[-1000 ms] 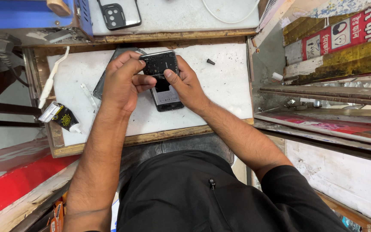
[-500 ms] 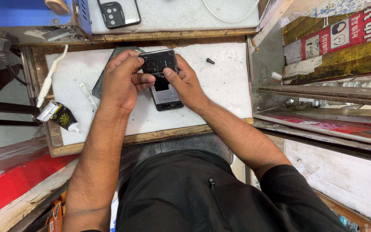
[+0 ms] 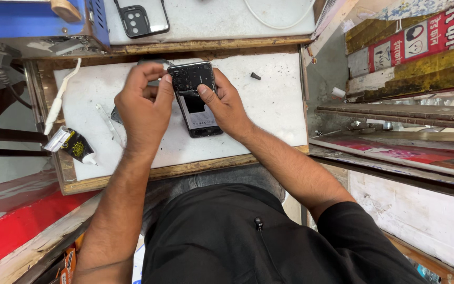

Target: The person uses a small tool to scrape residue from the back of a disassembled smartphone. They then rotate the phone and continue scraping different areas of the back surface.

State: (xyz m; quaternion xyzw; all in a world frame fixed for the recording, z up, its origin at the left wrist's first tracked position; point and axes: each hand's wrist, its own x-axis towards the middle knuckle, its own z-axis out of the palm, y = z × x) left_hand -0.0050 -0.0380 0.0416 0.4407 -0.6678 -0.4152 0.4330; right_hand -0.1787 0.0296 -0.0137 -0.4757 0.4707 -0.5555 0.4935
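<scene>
Two bare hands are seen over a white work board (image 3: 269, 115), both at an opened black phone (image 3: 195, 97) that lies back-up near the board's middle. The left hand (image 3: 143, 110) is curled, knuckles up, with its fingertips pinched narrowly at the phone's upper left edge by the camera block. The right hand (image 3: 227, 105) is laid along the phone's right side, thumb pressed on the exposed inner face; a light hold on the phone is shown, not a full clasp. Both forearms are angled up from the black-shirted torso at the bottom.

Around: a dark flat piece (image 3: 115, 114) is partly hidden under the left hand. A thin clear stick (image 3: 106, 122) lies left of that hand, with a small glue tube (image 3: 74, 146) near the board's left edge and a white tool (image 3: 61, 100) beyond it. A small black bit (image 3: 256, 76) rests apart, to the upper right. Another phone back with camera cutouts (image 3: 142, 18) sits on the upper shelf, near a white cable (image 3: 274, 18). A blue box (image 3: 38, 18) is seen at upper left.

Against the earlier frames, the left hand is lifted a little off the phone and its fingers are drawn into a tighter pinch; the phone is unmoved.
</scene>
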